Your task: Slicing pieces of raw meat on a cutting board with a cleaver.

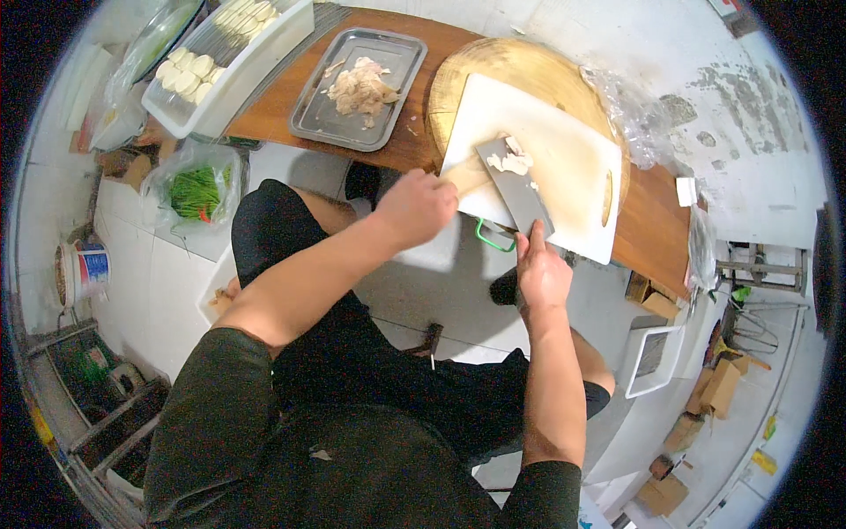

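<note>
A broad steel cleaver point(520, 198) lies slanted over the white cutting board point(573, 167), with pale chopped pieces point(511, 161), possibly meat, at its far end. My right hand point(544, 275) is at the blade's near end, fingers closed on the cleaver; its handle is hidden. To the left, my left hand point(416, 210) is closed and slightly blurred. From it a flat, tan, wood-like piece point(467, 175) reaches to the blade's left edge; its kind is unclear. Up and left, a metal tray point(308, 123) holds a heap of pale shredded food point(361, 88).
Under the board is a round wooden block point(458, 66) on a brown table point(273, 115). At far left stands a white bin point(304, 22) of pale slices. Below it hangs a plastic bag of green vegetables point(196, 192). Clear plastic point(639, 115) lies by the wall.
</note>
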### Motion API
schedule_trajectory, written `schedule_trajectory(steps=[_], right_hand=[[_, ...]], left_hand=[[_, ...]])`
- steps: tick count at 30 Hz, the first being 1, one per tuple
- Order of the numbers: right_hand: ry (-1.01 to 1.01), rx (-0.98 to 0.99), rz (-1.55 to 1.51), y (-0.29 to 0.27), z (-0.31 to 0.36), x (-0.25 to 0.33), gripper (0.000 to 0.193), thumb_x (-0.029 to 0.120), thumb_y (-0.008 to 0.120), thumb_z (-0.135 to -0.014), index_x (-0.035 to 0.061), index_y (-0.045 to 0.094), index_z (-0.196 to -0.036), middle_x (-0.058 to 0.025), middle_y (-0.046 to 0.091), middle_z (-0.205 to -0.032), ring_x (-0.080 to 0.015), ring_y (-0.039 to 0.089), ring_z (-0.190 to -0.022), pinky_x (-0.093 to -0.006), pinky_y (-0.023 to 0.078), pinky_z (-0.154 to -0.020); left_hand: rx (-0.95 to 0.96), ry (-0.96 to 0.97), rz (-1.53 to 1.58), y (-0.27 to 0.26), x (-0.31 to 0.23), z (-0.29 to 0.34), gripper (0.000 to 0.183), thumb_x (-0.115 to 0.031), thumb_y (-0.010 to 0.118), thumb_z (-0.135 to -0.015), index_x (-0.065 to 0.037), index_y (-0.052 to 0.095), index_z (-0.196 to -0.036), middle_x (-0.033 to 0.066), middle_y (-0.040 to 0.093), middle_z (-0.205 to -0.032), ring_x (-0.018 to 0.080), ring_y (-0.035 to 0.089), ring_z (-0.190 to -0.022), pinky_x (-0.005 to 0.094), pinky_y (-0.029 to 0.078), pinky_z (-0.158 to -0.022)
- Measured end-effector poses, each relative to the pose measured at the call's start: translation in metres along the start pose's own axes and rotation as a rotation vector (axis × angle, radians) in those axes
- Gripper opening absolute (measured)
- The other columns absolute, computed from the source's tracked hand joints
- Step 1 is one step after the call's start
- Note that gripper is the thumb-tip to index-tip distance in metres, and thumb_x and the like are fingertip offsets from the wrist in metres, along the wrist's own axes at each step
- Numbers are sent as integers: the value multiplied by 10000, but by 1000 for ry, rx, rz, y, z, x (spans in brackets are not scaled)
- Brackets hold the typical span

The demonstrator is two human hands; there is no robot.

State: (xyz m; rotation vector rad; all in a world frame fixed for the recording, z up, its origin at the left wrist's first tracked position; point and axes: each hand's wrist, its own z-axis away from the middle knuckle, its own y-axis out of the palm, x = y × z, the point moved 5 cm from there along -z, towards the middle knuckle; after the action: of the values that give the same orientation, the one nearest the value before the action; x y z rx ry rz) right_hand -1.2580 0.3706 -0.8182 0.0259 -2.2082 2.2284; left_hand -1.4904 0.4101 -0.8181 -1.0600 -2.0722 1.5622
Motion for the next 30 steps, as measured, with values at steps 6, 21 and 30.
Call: schedule_trajectory(steps=[6, 21, 30], right_hand=[[38, 130, -195, -27, -8, -6, 431, 425, 495, -1052, 95, 648, -1282, -234, 726, -928, -445, 701, -854, -533, 560, -764], [134, 298, -506, -47, -29, -26, 471, 388, 473, -1081, -10, 695, -1199, -308, 693, -1018, -452, 678, -1014, -443, 521, -908], [21, 309, -77, -32, 18, -5, 488, 430, 429, -1073, 99, 594, -1393, -206, 726, -979, -420, 691, -910, -508, 544, -826]], left_hand=[[-67, -27, -209, -3, -6, -6, 173, -196, 593, -814, -83, 693, -898, 59, 621, -920, 257, 573, -1003, 454, 439, -866], [75, -227, -180, 37, -6, -50, 289, -200, 599, -878, -95, 693, -1131, 76, 626, -1178, 287, 588, -1071, 424, 494, -905], [110, -167, -151, 29, -9, -39, 203, -177, 631, -850, -93, 693, -1024, 67, 645, -1084, 251, 627, -979, 385, 530, -830]])
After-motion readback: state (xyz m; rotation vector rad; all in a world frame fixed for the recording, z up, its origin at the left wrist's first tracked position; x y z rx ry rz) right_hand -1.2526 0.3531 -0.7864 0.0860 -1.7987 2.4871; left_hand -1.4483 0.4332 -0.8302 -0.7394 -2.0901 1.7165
